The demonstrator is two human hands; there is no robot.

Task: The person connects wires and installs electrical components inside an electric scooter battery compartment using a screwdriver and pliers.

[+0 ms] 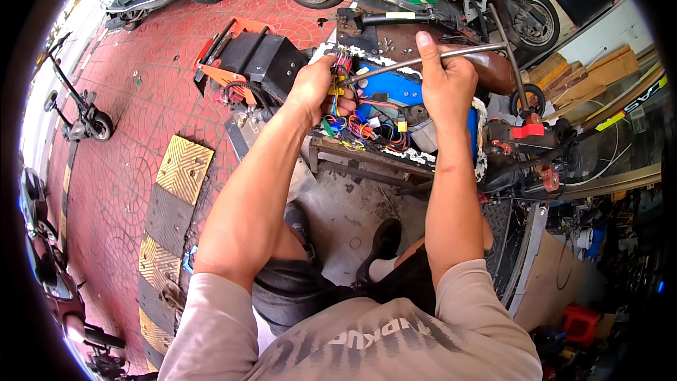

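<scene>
An open scooter deck with torn white sealant along its rim lies in front of me. Inside are a blue battery pack and tangled coloured wires. At the deck's left end my left hand has its fingers curled round a wire bundle with yellow parts. My right hand is closed round the shaft of a long metal T-handle wrench, thumb up. The wrench's tip reaches the wires beside my left fingers; its crossbar points out to the right.
Left of the deck sits a black box with an orange frame. Motorbikes stand behind, a kick scooter far left. A yellow-black ramp lies on red paving. Wood pieces and shop clutter are right.
</scene>
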